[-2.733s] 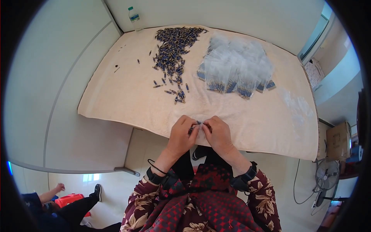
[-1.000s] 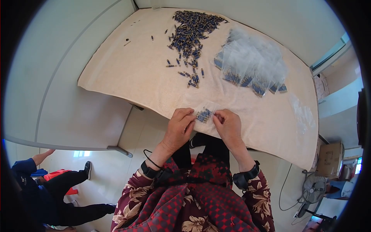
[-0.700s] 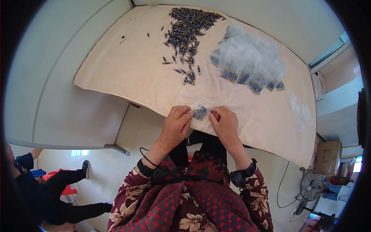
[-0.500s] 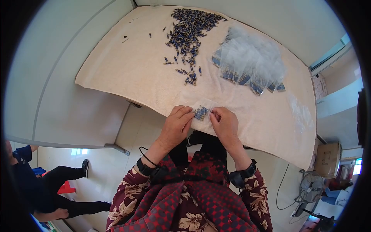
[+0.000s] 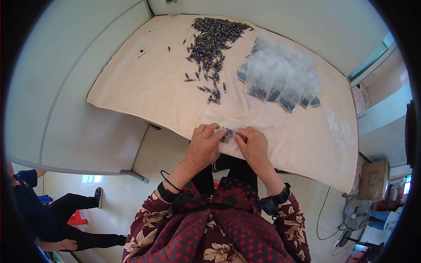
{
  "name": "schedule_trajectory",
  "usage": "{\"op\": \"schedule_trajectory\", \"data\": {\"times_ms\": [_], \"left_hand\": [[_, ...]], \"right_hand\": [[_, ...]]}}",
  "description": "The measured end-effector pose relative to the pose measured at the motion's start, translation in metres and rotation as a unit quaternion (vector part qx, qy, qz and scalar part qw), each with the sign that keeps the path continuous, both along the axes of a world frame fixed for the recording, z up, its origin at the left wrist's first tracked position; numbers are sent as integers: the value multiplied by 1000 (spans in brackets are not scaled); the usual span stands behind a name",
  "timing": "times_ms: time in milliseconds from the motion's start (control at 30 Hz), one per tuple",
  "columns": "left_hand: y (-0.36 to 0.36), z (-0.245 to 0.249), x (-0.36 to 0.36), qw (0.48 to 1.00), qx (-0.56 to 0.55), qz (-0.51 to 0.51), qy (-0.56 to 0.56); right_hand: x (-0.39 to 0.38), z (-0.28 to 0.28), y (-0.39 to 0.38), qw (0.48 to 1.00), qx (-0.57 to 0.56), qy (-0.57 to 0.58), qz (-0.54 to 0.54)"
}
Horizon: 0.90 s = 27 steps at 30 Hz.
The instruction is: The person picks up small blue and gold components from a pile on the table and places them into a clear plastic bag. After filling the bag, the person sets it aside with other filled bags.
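A small clear plastic bag (image 5: 227, 135) with several blue and brass connectors inside lies at the table's front edge. My left hand (image 5: 205, 144) presses on its left side, thumb over the connectors. The fingers of my right hand (image 5: 251, 142) are pinched on the bag's right side. Beyond them a large heap of loose blue and brass connectors (image 5: 212, 39) spreads over the cloth. To its right lies a pile of filled clear bags (image 5: 280, 72), overlapping one another.
The table has a cream cloth (image 5: 140, 87). Empty-looking clear bags (image 5: 340, 131) lie at its right. A bottle (image 5: 172, 7) stands at the back edge. A seated person (image 5: 33, 210) is at lower left; a fan (image 5: 356, 211) and cardboard box (image 5: 373, 179) are at right.
The view has tilted, so the table sits lower in it and the bottle shows more. My left thumb has moved over the connectors in the bag.
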<state>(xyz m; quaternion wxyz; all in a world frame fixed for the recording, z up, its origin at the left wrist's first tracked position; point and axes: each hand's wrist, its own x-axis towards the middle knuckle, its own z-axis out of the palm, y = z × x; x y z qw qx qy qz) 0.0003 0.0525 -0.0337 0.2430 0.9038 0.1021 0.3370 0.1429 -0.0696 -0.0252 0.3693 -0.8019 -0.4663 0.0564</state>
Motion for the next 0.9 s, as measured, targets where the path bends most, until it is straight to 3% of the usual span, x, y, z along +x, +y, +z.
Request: {"op": "schedule_trajectory", "data": {"times_ms": [100,233,433,567,633,900], "left_hand": [[-4,7,4,996,59,2,66],[-8,11,5,994,56,4,97],[-8,3,3,992,78,12,102],[-10,1,5,991,84,21,100],[-10,1,4,991,85,23,99],[-10,8,3,989,88,24,115]], "right_hand": [[1,-2,2,1000,12,-20,3],[-5,1,0,999,-5,-50,2],[-9,2,-1,997,-23,-78,7],[-2,8,-1,995,24,-83,41],[0,25,4,999,39,-27,12],[24,34,74,994,67,-45,69]]}}
